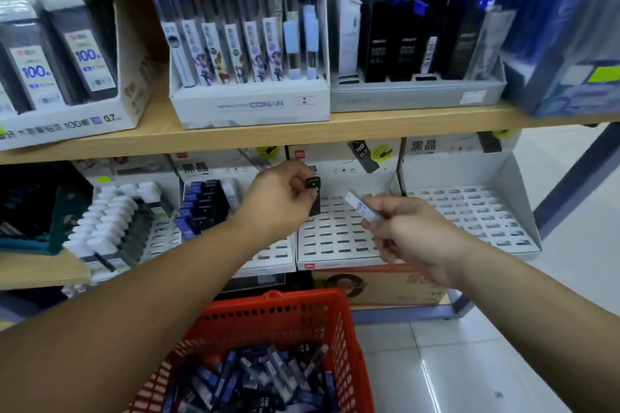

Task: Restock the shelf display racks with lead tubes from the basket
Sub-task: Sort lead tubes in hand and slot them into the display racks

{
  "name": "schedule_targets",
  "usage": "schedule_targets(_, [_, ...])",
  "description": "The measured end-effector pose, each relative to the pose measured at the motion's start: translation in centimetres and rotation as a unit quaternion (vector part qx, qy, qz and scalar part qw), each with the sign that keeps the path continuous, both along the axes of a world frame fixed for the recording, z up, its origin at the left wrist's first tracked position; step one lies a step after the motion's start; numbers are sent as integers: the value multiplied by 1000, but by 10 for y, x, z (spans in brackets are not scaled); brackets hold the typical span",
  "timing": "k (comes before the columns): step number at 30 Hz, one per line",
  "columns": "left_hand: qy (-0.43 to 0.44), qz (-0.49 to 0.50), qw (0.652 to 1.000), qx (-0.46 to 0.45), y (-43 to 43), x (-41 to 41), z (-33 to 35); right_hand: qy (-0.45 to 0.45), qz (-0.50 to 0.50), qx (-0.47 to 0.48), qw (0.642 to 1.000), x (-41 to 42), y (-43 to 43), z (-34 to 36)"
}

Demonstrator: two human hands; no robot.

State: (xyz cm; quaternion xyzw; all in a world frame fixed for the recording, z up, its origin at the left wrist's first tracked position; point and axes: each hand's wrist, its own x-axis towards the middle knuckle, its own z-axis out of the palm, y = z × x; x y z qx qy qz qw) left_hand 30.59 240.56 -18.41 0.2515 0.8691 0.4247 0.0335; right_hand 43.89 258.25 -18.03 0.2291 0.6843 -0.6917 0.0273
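Observation:
My left hand (pixel 280 196) pinches a black lead tube (pixel 314 196) upright over the back rows of the middle white display rack (pixel 335 238) on the lower shelf. Just right of it, my right hand (pixel 407 233) holds a white-labelled lead tube (pixel 362 208) marked HB 0.7, tilted above the same rack. That rack's slots look empty. Below, the red basket (pixel 292 315) holds several loose lead tubes (pixel 255 382).
A rack (pixel 204 204) to the left is partly filled with blue and black tubes; a rack (pixel 469 214) to the right has empty slots. The wooden upper shelf (pixel 335 131) carries boxes of lead tubes. White floor tiles (pixel 469 362) lie right of the basket.

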Motion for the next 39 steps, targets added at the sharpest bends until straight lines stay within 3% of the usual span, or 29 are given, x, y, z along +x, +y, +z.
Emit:
schedule_targets(9, [119,-15,988,-95,30,-33,-19,16,-79,-9,997,32,46,-13])
schedule_targets(13, [135,12,988,-70,33,-33,-27,25,-92,-53,994,34,50,-10])
schedule_targets(17, [123,29,992,-14,34,-32,-30,51,-107,-14,993,31,52,-8])
schedule_targets(21, [147,25,984,-102,36,-32,-28,53,-146,42,987,23,55,-12])
schedule_targets(29, [147,1,978,-146,31,-37,-18,80,-184,40,979,12,53,-29])
schedule_targets(34, [163,-30,966,-197,32,-41,-14,53,-157,20,986,11,58,-39])
schedule_targets(39, [258,-67,932,-245,34,-45,-23,43,-171,-28,984,12,61,-40])
